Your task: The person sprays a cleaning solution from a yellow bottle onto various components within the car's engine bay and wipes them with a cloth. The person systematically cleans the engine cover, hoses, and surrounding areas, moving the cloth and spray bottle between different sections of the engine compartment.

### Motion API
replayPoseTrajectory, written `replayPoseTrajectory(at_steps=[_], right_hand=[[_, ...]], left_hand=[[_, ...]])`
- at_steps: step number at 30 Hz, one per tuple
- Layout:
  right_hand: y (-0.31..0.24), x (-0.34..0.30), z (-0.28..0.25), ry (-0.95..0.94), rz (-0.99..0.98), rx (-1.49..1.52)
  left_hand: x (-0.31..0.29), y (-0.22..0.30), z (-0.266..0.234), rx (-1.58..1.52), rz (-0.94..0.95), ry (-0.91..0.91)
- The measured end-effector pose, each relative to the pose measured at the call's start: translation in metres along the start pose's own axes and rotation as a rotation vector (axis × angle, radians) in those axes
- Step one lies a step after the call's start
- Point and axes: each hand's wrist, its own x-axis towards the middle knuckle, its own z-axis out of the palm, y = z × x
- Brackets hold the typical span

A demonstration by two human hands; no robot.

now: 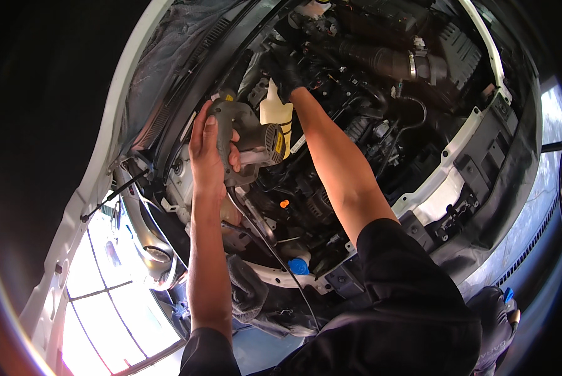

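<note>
My bare left hand [207, 145] is wrapped round the handle of a grey and black corded power tool [256, 141] that looks like a blower, with yellow labels and a vented round end. A dark tube [237, 72] extends from its far side into the engine bay. My right hand [284, 75], in a black glove, reaches deep among dark engine parts at the far side. Its fingers blend into the shadow, so what they touch does not show. Between the hands, beside the right wrist, is a pale cream plastic piece [274, 108].
The bay holds a large ribbed air hose [381, 57], an orange cap [284, 203] and a blue reservoir cap [298, 266]. The tool's cable [274, 247] runs toward me past a dark cloth [246, 285]. The raised hood edge [108, 125] is at left; another person [494, 319] is at lower right.
</note>
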Motion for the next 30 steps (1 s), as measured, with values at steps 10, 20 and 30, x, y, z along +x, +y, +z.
replayPoseTrajectory(at_steps=[10,20,30], right_hand=[[-0.045,0.000,-0.023,0.111,-0.088,-0.188],[-0.046,0.025,-0.043,0.157,-0.143,-0.207],[-0.113,-0.007,-0.048,0.237,-0.284,-0.235]], left_hand=[[0.026,0.001,0.036,-0.021,0.028,-0.085],[0.039,0.004,0.061,-0.010,0.046,-0.099],[0.037,0.006,0.073,-0.087,0.056,-0.169]])
